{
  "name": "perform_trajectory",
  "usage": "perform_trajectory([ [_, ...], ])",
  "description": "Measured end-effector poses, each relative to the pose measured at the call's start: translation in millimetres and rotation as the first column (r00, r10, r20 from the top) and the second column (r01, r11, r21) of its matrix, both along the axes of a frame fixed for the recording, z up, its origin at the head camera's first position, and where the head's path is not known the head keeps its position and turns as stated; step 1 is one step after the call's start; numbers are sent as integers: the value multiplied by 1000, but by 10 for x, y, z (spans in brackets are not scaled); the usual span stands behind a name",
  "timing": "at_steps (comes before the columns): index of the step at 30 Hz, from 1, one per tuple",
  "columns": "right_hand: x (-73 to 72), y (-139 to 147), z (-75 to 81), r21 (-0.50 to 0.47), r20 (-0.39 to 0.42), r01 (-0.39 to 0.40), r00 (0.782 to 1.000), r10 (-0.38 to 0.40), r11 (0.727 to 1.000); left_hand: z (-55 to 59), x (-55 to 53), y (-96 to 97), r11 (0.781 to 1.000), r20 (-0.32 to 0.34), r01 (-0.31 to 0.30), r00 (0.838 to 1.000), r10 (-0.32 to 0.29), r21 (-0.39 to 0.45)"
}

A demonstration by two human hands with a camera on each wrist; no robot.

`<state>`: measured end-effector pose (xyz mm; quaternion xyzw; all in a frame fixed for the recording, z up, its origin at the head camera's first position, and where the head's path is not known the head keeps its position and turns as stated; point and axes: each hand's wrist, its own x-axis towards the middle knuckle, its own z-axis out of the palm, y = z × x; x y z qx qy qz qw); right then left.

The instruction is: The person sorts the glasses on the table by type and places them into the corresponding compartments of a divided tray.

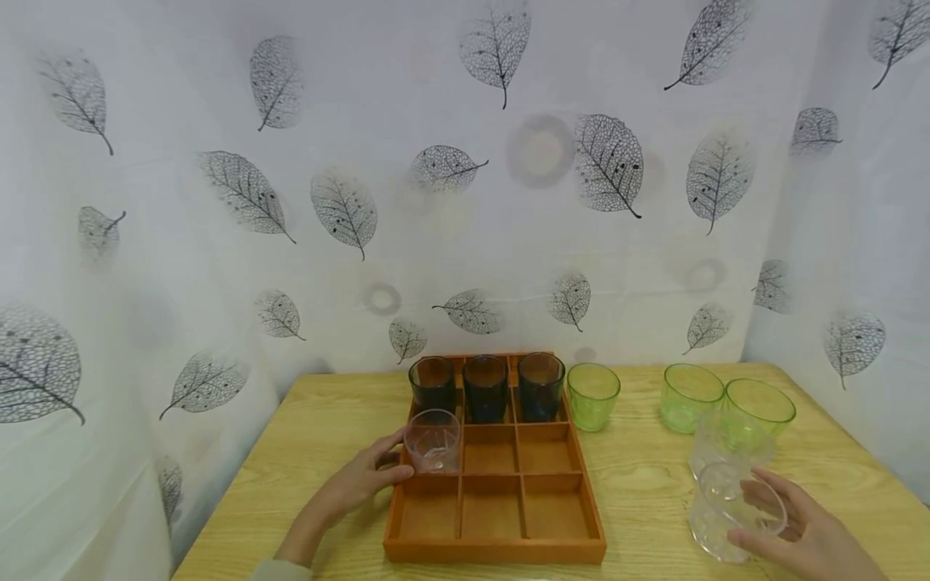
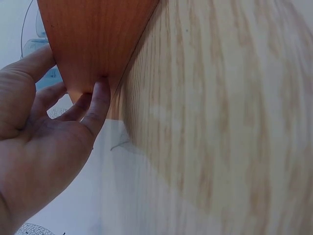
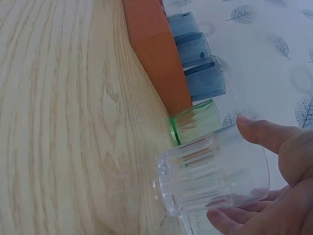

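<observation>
My right hand (image 1: 806, 532) holds a clear drinking glass (image 3: 215, 169) near its rim, thumb on one side and fingers on the other. Behind it, another clear glass (image 1: 701, 453) overlaps the green glasses in the head view. At the left side of the partitioned wooden tray (image 1: 494, 551), my left hand (image 1: 359, 480) grips the side wall, its thumb over the top edge and other fingers against the outside. Beside those fingers, a clear glass (image 1: 433, 444) sits in the left compartment of the second row. Three dark blue glasses (image 1: 485, 391) fill the back row.
A green glass (image 1: 593, 399) stands just right of the tray's back corner. Two more green glasses, one at the left (image 1: 690, 403) and one at the right (image 1: 759, 407), stand farther right. A leaf-patterned white curtain (image 1: 465, 242) hangs behind the wood-grain table (image 1: 312, 420).
</observation>
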<state>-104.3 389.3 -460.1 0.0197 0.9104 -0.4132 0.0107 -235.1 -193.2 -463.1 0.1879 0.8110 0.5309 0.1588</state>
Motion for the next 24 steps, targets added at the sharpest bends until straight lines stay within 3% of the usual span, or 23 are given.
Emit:
perform_trajectory([
  [12, 20, -238, 127, -7, -36, 18, 999, -19, 1000, 7, 1, -2, 1000, 9, -6, 1000, 6, -4],
  [24, -113, -532, 360, -20, -18, -59, 998, 58, 998, 4, -3, 1, 1000, 9, -8, 1000, 8, -3],
])
